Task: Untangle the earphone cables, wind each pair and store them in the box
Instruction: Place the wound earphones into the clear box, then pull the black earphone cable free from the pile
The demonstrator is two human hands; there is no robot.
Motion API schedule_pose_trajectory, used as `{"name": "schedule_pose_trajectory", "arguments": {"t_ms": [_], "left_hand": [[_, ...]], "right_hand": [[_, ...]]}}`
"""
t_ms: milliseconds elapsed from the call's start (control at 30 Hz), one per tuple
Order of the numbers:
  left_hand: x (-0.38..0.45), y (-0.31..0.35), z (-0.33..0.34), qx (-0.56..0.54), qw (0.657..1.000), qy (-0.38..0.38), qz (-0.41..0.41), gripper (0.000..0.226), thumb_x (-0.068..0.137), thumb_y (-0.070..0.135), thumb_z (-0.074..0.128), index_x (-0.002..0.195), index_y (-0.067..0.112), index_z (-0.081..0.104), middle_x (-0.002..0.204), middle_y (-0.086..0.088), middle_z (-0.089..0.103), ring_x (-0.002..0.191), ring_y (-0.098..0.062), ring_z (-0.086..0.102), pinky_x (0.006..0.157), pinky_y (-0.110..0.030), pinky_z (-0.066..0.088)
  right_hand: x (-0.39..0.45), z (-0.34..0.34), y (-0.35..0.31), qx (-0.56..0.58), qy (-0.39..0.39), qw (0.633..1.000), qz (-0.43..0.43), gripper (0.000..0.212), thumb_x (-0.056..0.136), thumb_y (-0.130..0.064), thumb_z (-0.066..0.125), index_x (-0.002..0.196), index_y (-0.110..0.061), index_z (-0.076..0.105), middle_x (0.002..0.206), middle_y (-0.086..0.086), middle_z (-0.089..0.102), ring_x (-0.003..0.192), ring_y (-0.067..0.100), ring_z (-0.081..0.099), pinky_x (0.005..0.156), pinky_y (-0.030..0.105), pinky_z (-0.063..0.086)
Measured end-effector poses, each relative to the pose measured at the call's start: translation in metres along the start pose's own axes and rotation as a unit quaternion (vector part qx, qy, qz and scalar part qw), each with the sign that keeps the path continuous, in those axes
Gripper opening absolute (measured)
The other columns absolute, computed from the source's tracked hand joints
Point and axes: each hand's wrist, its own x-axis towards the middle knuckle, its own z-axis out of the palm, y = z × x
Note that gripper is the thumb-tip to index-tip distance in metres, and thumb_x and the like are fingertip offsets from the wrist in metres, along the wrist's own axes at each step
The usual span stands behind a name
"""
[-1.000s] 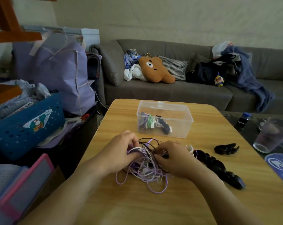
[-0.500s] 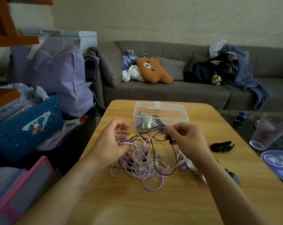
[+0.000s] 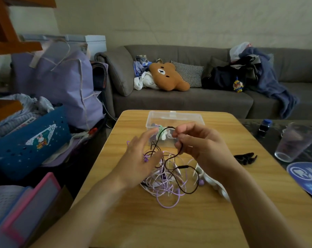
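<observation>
A tangle of purple, white and black earphone cables [image 3: 166, 183] lies on the wooden table [image 3: 187, 221]. My right hand [image 3: 200, 147] pinches the black cable [image 3: 169, 156] and holds it lifted above the pile. My left hand [image 3: 141, 156] hovers over the left side of the tangle with fingers spread and straight, touching the strands. Behind the hands stands the clear plastic box [image 3: 175, 119], open, with wound earphones inside, partly hidden by my fingers.
A black hair clip [image 3: 245, 156] lies right of my hand. A white object [image 3: 214, 183] shows under my right forearm. A clear cup [image 3: 294, 142], small bottle [image 3: 264, 125] and blue round fan [image 3: 309, 178] sit at the right. Bags and a blue basket [image 3: 28, 140] crowd the left.
My right hand has raised the black cable higher, toward the box. My left hand has let go of the purple strands and spread its fingers.
</observation>
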Motion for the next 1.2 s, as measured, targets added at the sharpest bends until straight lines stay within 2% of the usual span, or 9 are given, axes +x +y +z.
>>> {"name": "schedule_pose_trajectory", "arguments": {"t_ms": [167,333,467,600,800,900,1000,1100,1200], "left_hand": [[0.004,0.009,0.003,0.055,0.993,0.060,0.082,0.004,0.089,0.030,0.071,0.086,0.033,0.069,0.070,0.019,0.064,0.075,-0.007,0.062,0.075,-0.026,0.047],[0.005,0.008,-0.014,0.068,0.986,0.148,0.044,0.002,0.084,0.017,0.076,0.085,0.019,0.074,0.073,0.013,0.066,0.071,-0.004,0.061,0.060,-0.010,0.043],[0.007,-0.002,-0.022,0.088,0.974,0.207,0.014,0.005,0.087,0.018,0.072,0.086,0.014,0.074,0.076,0.008,0.069,0.073,-0.007,0.063,0.065,-0.024,0.051],[0.007,-0.013,-0.026,0.097,0.973,0.207,-0.028,0.013,0.092,0.026,0.067,0.088,0.016,0.075,0.074,0.008,0.070,0.070,-0.006,0.065,0.068,-0.035,0.055],[0.008,-0.009,-0.024,0.028,0.971,0.224,-0.082,0.026,0.096,0.031,0.061,0.078,0.017,0.074,0.076,0.002,0.073,0.075,-0.019,0.068,0.077,-0.040,0.055],[0.011,0.002,-0.020,-0.115,0.959,0.208,-0.154,0.041,0.093,0.045,0.060,0.071,0.013,0.075,0.075,0.000,0.075,0.080,-0.019,0.070,0.090,-0.038,0.052],[0.013,0.006,-0.011,-0.152,0.949,0.196,-0.194,0.056,0.097,0.053,0.050,0.065,0.014,0.076,0.072,0.001,0.076,0.084,-0.018,0.070,0.099,-0.048,0.047],[0.018,0.020,-0.004,-0.219,0.930,0.228,-0.189,0.061,0.102,0.040,0.042,0.053,0.020,0.072,0.069,-0.009,0.074,0.080,-0.029,0.072,0.098,-0.049,0.049],[0.021,0.040,0.002,-0.286,0.911,0.266,-0.134,0.043,0.102,0.024,0.045,0.078,0.002,0.072,0.075,-0.013,0.075,0.076,-0.023,0.073,0.087,-0.034,0.053]], "right_hand": [[0.001,-0.006,-0.011,0.000,0.014,1.000,-0.002,0.023,0.090,0.012,0.049,0.097,-0.004,0.065,0.078,0.006,0.062,0.057,0.012,0.050,0.056,0.026,0.044],[-0.004,-0.039,-0.032,-0.127,0.032,0.991,-0.013,0.021,0.088,-0.001,0.062,0.109,-0.007,0.065,0.067,-0.002,0.058,0.057,0.011,0.047,0.054,0.023,0.039],[-0.008,-0.050,-0.032,-0.412,0.042,0.910,0.031,0.028,0.079,-0.014,0.080,0.103,-0.022,0.069,0.078,-0.001,0.065,0.068,0.009,0.062,0.063,0.018,0.052],[-0.006,-0.058,-0.026,-0.500,0.135,0.853,0.064,0.012,0.092,-0.026,0.068,0.100,-0.019,0.069,0.086,0.000,0.067,0.075,0.014,0.063,0.063,0.024,0.049],[-0.002,-0.061,-0.024,-0.219,0.208,0.933,0.197,0.059,0.103,-0.053,0.032,0.100,-0.007,0.070,0.096,0.013,0.072,0.080,0.025,0.069,0.068,0.036,0.056],[0.000,-0.057,-0.023,-0.020,0.160,0.958,0.237,0.084,0.099,-0.067,0.017,0.105,-0.002,0.071,0.088,0.016,0.071,0.069,0.024,0.066,0.060,0.032,0.051],[0.003,-0.048,-0.019,0.083,0.119,0.966,0.213,0.096,0.093,-0.075,0.016,0.109,0.004,0.068,0.093,0.024,0.069,0.095,0.041,0.071,0.078,0.043,0.058],[0.007,-0.034,-0.018,0.133,0.074,0.969,0.193,0.102,0.089,-0.081,0.016,0.106,0.005,0.068,0.092,0.025,0.067,0.097,0.043,0.069,0.082,0.045,0.058],[0.009,-0.022,-0.020,0.140,0.009,0.977,0.161,0.104,0.086,-0.083,0.012,0.096,0.002,0.070,0.086,0.023,0.065,0.080,0.035,0.064,0.073,0.041,0.053]]}}
